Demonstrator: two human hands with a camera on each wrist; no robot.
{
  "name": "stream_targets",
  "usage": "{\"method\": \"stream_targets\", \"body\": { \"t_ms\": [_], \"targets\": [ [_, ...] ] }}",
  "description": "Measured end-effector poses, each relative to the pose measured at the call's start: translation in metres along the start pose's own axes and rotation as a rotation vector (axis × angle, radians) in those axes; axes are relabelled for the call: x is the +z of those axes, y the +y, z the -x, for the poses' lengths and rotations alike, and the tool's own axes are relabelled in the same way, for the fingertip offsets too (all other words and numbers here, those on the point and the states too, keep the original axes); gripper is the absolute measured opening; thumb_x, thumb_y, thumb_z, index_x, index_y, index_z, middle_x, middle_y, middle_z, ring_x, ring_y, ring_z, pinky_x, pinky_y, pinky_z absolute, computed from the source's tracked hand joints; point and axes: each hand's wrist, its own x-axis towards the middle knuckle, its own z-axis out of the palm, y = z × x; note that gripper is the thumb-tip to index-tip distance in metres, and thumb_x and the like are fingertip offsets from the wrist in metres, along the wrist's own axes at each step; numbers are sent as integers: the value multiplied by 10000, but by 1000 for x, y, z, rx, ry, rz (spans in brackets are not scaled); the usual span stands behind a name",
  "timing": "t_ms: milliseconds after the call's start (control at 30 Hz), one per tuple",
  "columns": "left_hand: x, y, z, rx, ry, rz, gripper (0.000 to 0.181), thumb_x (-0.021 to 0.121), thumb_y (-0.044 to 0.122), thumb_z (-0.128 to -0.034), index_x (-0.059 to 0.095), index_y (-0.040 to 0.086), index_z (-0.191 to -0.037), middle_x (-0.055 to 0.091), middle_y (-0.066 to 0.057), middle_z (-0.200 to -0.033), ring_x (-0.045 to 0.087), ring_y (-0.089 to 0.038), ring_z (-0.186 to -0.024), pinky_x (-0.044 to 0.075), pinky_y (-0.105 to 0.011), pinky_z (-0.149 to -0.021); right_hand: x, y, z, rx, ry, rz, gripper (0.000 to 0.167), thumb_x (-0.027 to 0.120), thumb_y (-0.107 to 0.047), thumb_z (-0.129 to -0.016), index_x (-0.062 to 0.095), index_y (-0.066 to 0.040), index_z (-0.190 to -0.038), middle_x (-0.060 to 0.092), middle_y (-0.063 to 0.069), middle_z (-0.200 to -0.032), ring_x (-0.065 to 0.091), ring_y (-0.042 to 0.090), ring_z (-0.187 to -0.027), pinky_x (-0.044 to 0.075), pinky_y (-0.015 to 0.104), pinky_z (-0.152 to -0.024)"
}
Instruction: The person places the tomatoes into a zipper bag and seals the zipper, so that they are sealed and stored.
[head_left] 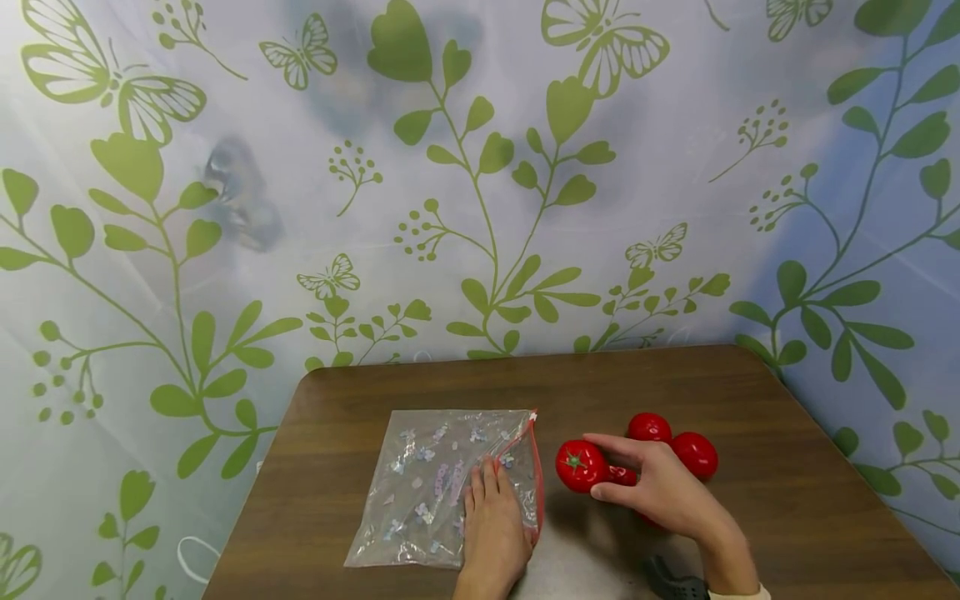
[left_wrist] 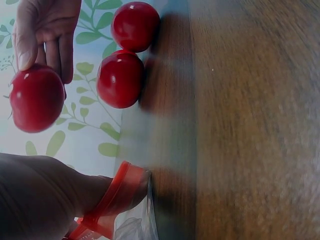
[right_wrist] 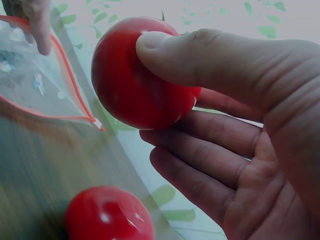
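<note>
A clear zip bag printed with small flowers lies on the table, its red-edged mouth facing right. My left hand lies over that mouth with its fingers on the upper layer. The left wrist view shows the thumb behind the see-through red edge, pinching the layer up. Just right of the mouth, my right hand grips a shiny red tomato with a green stem top, thumb against its side. Behind that hand sit two more tomatoes, one farther back and one to the right.
More red shows under the right hand, partly hidden. The brown wooden table has rounded back corners and meets a curtain printed with green leaves and butterflies. A dark strap sits by the right wrist. A white cord loop hangs beyond the left edge.
</note>
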Motion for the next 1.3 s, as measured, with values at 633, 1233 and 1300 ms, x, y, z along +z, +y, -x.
{"method": "stream_targets", "body": {
  "t_ms": [633,1233,1300],
  "targets": [
    [1,-1,0,3,-18,-2,1063,1039,222,-655,520,-124,-1516,483,-333,-1628,486,-554,-1498,429,-664,-1219,45,-4,-22,-90,-79,-112,681,897,-328,-929,647,-104,-1522,709,108,-1481,749,282,-1281,580,542,-1073],
    [7,4,8,-34,-27,17,1051,1024,219,-683,504,-103,-1538,464,-328,-1648,461,-553,-1518,401,-671,-1238,72,13,-29,-52,-138,-131,711,885,-305,-939,608,-83,-1555,690,127,-1506,719,338,-1329,563,562,-1098],
    [9,5,9,-42,-29,22,1048,1024,222,-680,509,-99,-1534,466,-327,-1648,459,-556,-1518,398,-675,-1239,75,16,-29,-55,-140,-125,709,882,-301,-941,606,-79,-1555,688,137,-1506,723,342,-1321,574,552,-1085]
  ]
}}
